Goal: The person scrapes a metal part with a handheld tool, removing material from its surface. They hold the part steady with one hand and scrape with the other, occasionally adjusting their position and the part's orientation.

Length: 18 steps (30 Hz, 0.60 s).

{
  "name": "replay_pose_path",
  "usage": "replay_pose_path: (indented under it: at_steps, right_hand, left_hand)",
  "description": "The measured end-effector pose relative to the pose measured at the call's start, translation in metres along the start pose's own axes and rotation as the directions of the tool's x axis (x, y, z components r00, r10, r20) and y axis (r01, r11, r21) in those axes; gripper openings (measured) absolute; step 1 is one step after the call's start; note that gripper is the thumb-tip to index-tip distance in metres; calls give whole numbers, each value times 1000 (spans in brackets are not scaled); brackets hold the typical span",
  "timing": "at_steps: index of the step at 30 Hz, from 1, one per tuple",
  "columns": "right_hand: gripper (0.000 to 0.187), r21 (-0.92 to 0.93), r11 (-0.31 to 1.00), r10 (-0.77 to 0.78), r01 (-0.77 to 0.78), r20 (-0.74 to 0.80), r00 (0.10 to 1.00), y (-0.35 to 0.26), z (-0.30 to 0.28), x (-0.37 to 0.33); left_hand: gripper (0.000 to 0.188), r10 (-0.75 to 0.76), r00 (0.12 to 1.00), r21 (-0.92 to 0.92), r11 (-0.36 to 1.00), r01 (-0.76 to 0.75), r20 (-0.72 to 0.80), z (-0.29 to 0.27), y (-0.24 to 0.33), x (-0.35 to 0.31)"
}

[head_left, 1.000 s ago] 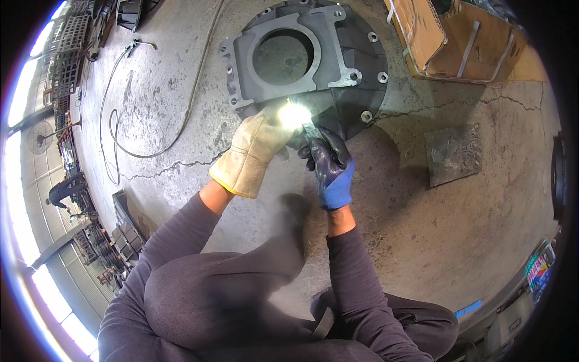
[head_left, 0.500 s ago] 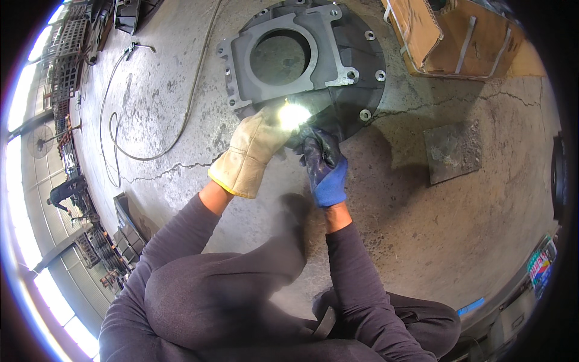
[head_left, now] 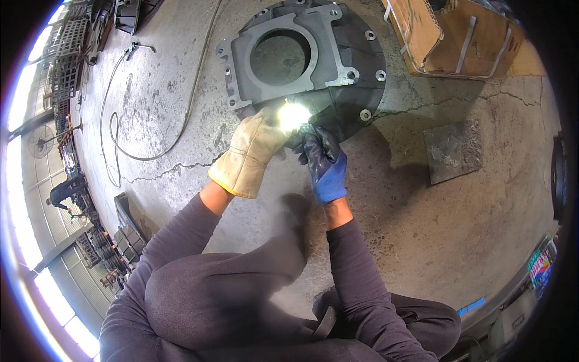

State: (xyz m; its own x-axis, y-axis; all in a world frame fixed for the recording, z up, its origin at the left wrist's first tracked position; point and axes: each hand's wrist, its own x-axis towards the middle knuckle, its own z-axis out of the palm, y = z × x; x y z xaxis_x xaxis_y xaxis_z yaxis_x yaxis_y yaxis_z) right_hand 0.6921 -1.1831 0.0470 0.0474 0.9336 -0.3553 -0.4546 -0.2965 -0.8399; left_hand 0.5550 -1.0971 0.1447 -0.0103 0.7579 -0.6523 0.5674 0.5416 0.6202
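Observation:
A large grey metal housing, with a round opening and several bolt holes, lies on the floor in front of me. At its near edge a dazzling white light glares between my hands. My left hand, in a beige glove with yellow trim, reaches to the left side of the light; its fingers are lost in the brightness. Just below and right of the glare is my right hand, in a blue and black glove. Its fingers are curled closed, and whatever they grip is hidden.
A cardboard box with straps stands at the far right. Below it a flat metal plate lies on the cracked concrete. A hose loops across the floor at left. Beyond, a person is bent over among metal parts.
My right hand has turned slightly, and its wrist and forearm have shifted a little. My left hand and the housing stay where they were; the glare persists.

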Motion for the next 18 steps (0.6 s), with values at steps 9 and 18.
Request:
replay_pose_path:
  at_steps: [9, 18]
  right_hand:
    - [34, 1, 999, 54, -54, -9, 999, 5, -2, 2]
    - [27, 8, 991, 137, -137, -5, 991, -9, -2, -1]
  left_hand:
    - [34, -36, 999, -26, 999, 36, 6, 0, -3, 2]
    - [37, -53, 999, -31, 998, 53, 4, 0, 4, -2]
